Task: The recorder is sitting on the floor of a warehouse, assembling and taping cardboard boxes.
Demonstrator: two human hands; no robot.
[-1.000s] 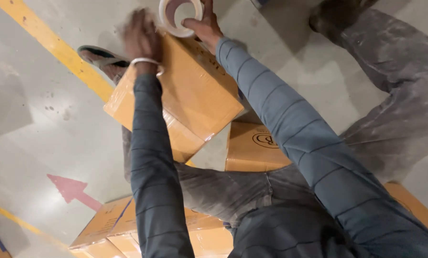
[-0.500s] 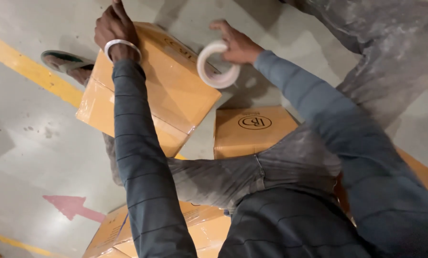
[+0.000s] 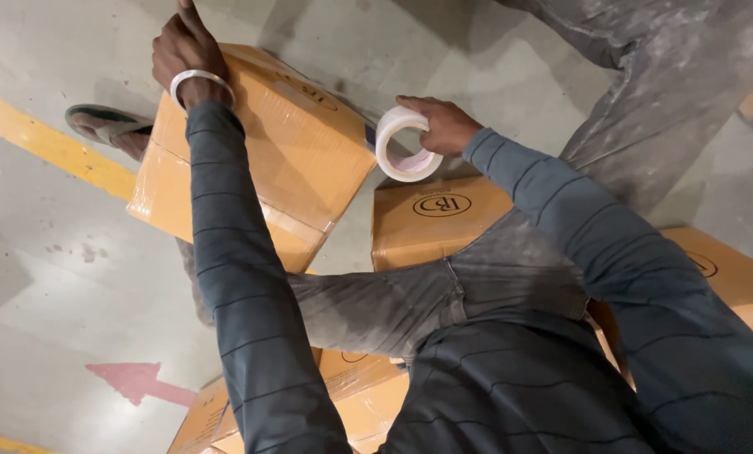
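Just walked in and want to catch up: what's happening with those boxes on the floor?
A person in a dark blue long-sleeved top is taping up a brown cardboard box resting on their knee. The left hand, with a silver bangle on the wrist, presses on the box's far edge. The right hand holds a roll of clear packing tape beside the box's right corner. More brown cardboard boxes lie on the grey concrete floor around the person's legs.

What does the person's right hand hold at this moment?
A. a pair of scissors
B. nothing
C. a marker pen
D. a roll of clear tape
D: the right hand grips a roll of clear tape beside the cardboard box, which the left hand steadies.
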